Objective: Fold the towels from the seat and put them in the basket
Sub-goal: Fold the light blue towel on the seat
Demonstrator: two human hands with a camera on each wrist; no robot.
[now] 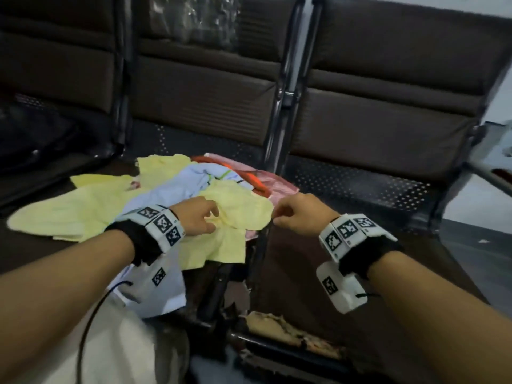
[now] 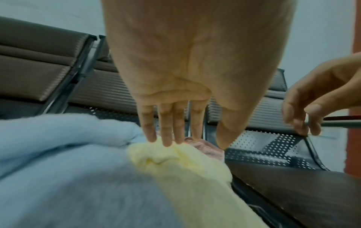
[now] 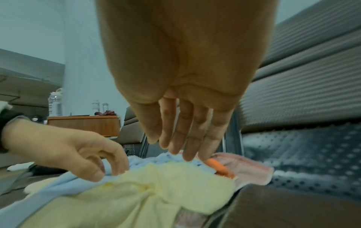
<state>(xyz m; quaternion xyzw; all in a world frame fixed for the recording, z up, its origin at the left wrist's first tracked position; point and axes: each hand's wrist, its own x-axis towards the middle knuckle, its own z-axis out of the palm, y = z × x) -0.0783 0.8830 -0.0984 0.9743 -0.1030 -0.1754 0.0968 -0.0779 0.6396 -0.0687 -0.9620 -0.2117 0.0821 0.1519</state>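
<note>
- Left hand [image 1: 198, 217]: fingers [image 2: 166, 131] extended, tips touching the crumpled pale-yellow terry towel [image 1: 238, 209]; nothing gripped.
- Right hand [image 1: 300, 216]: fingers relaxed and extended, empty, just beside the towel edge.
- Towel tops a heap with light-blue cloth [image 1: 177, 187] and pink cloth [image 1: 277, 187] on the dark brown padded seat [image 1: 318, 261].

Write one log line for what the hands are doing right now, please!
left hand: fingertips on yellow towel | right hand: beside towel's edge, empty | pile: on seat, unfolded | basket: not visible

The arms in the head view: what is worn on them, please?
Both forearms are bare, without sleeves. Each wrist carries a black band with white blocks printed with black square markers. A white camera box hangs under the right wrist; a thin black cable runs under the left arm.
</note>
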